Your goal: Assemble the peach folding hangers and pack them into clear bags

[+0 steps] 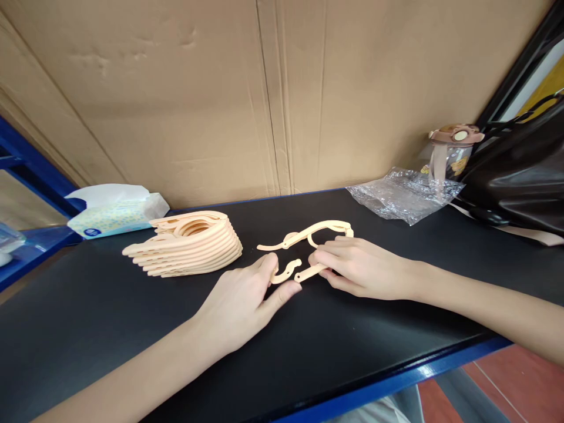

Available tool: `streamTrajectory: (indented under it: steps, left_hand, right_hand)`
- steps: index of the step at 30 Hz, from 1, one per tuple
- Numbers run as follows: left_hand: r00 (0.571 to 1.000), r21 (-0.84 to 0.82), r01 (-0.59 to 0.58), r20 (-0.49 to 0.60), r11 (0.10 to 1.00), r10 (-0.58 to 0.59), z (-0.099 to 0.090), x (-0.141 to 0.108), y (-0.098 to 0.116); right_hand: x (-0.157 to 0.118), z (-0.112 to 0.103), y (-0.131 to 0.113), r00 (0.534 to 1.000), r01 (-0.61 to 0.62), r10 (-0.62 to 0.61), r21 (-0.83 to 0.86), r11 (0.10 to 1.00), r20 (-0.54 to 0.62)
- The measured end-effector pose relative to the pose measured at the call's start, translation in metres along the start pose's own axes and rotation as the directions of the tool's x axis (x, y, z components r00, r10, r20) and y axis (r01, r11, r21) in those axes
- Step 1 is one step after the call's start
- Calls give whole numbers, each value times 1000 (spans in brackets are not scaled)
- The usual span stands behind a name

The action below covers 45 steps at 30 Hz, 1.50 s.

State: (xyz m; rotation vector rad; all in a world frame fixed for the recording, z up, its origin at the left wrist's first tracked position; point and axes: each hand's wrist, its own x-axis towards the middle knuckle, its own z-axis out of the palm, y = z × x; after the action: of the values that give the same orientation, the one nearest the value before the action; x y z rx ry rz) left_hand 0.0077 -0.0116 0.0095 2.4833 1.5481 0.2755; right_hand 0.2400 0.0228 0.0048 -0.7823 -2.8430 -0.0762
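My left hand (244,299) holds a small curved cream hook piece (286,272) at its left end, with the thumb stretched out below it. Just to the right, my right hand (363,267) is closed on a straight cream arm piece (309,273), whose holed end points at the left thumb. The hook and the arm piece are apart. Behind both hands a cream folding hanger part (315,230) lies on the black table, its right end close to my right fingers. A neat stack of folded cream hangers (189,249) stands to the left of my left hand.
A tissue pack (117,212) lies at the back left. At the back right are crumpled clear plastic (403,194), a bottle with a pinkish lid (456,147) and a dark bag (520,170). Cardboard (198,100) rises behind the black table (110,329).
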Motion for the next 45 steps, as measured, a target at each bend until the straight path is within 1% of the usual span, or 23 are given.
streamTrajectory:
  steps: [4, 8, 11, 14, 16, 19, 22, 24, 27, 32, 37, 41, 45]
  left_hand:
    - [1000, -19, 5, 6, 1000, -5, -1, 0, 0]
    - [998, -20, -65, -1, 998, 65, 1, 1, -3]
    - [992, -59, -123, -16, 991, 122, 1, 0, -4]
    - [982, -108, -188, 2, 976, 189, 1, -1, -3]
    - [976, -125, -211, 24, 970, 215, 0, -2, -3]
    - [981, -142, -189, 6, 972, 192, 0, -3, -2]
    - [994, -130, -102, -43, 986, 97, 0, -2, -3]
    - [998, -106, -43, -55, 993, 37, 1, -1, -4]
    - [999, -101, -18, -50, 995, 13, 3, 0, -5]
    - [998, -132, -63, -22, 989, 61, 3, -1, -5]
    - [995, -119, -99, 16, 988, 102, 1, -1, -3]
    - [987, -58, -144, 58, 988, 147, 0, 1, -6]
    - [972, 47, -223, 86, 974, 218, 0, 3, -10]
  right_hand:
    - [-1, 0, -3, 999, 47, -47, 19, 999, -13]
    - [0, 0, -7, 996, 83, -82, 26, 996, -30]
    - [0, -1, -8, 996, 88, -88, 3, 996, -34]
    - [1, -1, -7, 996, 78, -78, -7, 997, -42]
    - [1, -2, -6, 996, 79, -79, -10, 997, -46]
    - [0, -2, -7, 994, 96, -97, -26, 995, -59]
    - [0, -1, -7, 990, 102, -105, -35, 994, -92]
    - [0, -1, -7, 988, 100, -103, -39, 994, -111]
    - [1, -1, -7, 987, 94, -100, -56, 994, -129]
    - [1, 0, -6, 986, 93, -100, -56, 994, -135]
    - [1, 1, -6, 988, 60, -66, -46, 997, -143]
    - [0, 2, -7, 984, 72, -81, -63, 995, -158]
    - [-1, 5, -6, 968, 106, -128, -110, 988, -216]
